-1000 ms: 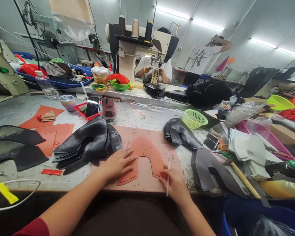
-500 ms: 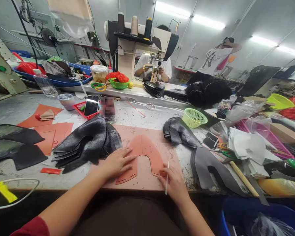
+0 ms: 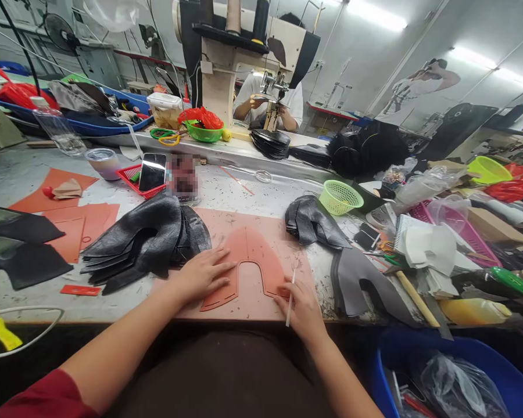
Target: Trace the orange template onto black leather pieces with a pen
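Near edge of counter (image 3: 265, 200) | left hand (image 3: 204, 276) open on arched red template (image 3: 251, 247), right hand (image 3: 304, 309) pinching white stick (image 3: 290, 302) | likely light, semi-stiff; hold by legs (image 3: 221, 298)

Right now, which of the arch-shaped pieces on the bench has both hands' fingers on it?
The orange piece, between the left hand and right hand; the other arches are black or grey, farther out.

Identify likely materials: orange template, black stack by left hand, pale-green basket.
Orange template: matte card or thin plastic, perhaps; flat, crisp cut edges.
Black stack: leather or imitation, can't tell which; glossy, softly creased.
Pale-green basket: probably plastic, satin; evenly perforated wall.
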{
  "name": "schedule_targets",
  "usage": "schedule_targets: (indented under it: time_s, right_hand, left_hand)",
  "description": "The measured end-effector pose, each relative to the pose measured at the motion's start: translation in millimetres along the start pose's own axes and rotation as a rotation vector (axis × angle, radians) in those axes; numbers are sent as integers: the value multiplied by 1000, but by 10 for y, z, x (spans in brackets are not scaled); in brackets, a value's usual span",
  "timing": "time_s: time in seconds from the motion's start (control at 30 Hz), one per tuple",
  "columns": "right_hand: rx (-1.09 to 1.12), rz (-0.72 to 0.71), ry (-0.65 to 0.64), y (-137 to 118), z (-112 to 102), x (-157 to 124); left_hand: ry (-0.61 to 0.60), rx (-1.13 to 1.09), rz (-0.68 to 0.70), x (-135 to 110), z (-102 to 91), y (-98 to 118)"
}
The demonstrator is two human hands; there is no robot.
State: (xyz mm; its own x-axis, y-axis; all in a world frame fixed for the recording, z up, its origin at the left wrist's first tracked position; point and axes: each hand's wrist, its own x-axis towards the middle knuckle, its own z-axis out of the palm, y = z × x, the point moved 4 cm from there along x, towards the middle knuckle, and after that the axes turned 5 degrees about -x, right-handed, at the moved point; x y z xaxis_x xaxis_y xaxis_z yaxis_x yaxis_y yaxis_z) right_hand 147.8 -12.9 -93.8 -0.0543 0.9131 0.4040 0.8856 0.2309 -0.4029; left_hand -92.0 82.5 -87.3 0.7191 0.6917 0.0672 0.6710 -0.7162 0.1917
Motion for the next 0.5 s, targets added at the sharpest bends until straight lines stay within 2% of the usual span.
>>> schedule_targets:
  time_s: [0.17, 0.5]
  right_hand:
    - [-26, -22, -26, 44, 29, -15]
    - [9, -12, 8, 19, 3, -9]
  left_hand:
    - [30, -25, 11, 1, 5, -5]
    - [68, -62, 9, -2, 9, -3]
